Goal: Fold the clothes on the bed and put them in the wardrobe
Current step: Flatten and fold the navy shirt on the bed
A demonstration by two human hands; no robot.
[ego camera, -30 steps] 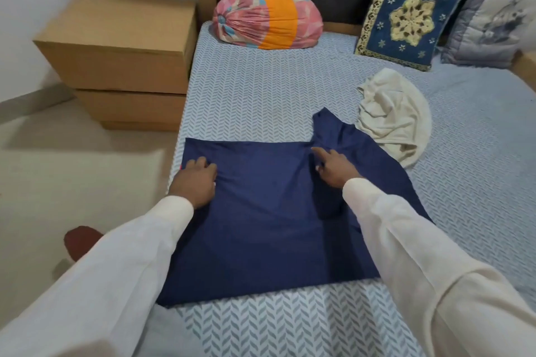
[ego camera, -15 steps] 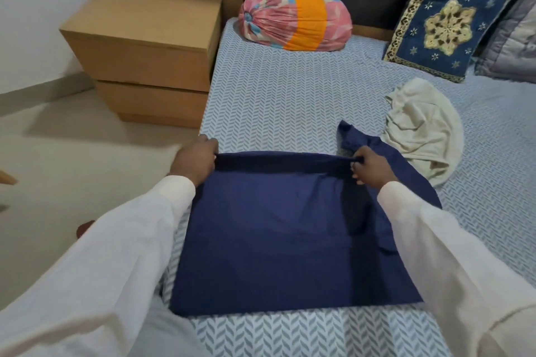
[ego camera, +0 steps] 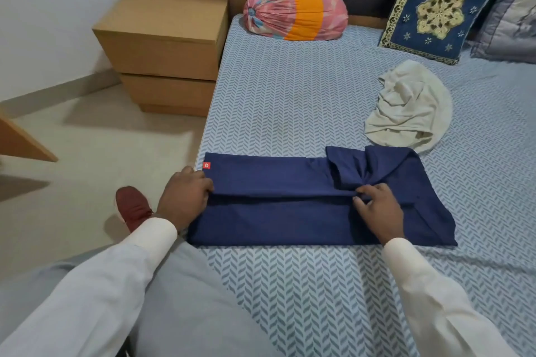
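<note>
L hand (ego camera: 185,197) at 9 o'clock of the folded navy blue cotton garment (ego camera: 275,211), fingers curled on its fold edge. R hand (ego camera: 377,209) pinches the same fold w/ thumb & forefinger. Garment lies flat on the blue herringbone bedsheet (ego camera: 290,95). Crumpled cream cloth (ego camera: 409,104) sits just beside it at 1 o'clock.

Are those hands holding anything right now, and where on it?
Both hands hold the navy garment along its folded-over edge: the left hand grips the edge's left end, and the right hand pinches it further right.

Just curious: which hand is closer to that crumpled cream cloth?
Right. The right hand pinches the navy shirt near the cream cloth; the left hand grips its far edge.
</note>
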